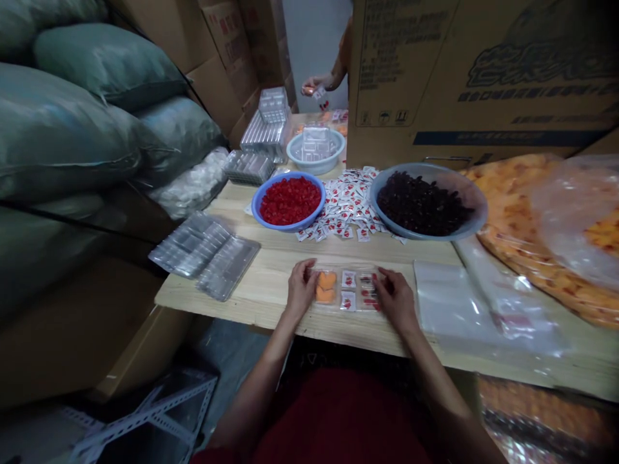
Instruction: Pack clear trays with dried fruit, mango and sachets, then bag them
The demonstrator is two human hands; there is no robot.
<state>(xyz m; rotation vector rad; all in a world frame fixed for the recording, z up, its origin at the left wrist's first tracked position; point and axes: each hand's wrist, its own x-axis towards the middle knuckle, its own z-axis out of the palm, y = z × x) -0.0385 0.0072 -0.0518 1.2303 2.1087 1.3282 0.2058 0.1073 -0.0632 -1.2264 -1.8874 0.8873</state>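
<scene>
Near worktop's (271, 283) front edge, about middle: one clear tray (339, 290). Left hand (302, 289), fingers curled, grips left end; right hand (396, 299), likewise part-closed, grips right end. Filling looks done: two orange pieces (327, 280), two sachets (348, 279), red and dark pieces (370, 301) partly hidden, uncounted. Whether lidded, cannot tell. Toward rear edge: loose sachets (351, 200), countless, between two bowls: blue bowl (289, 227), grey-blue bowl (471, 193).

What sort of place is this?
Likely a small food-packing workspace: a filled compartmented plastic tray, a heap of small printed sachets and stacks of clear plastic trays share one wooden table.
</scene>
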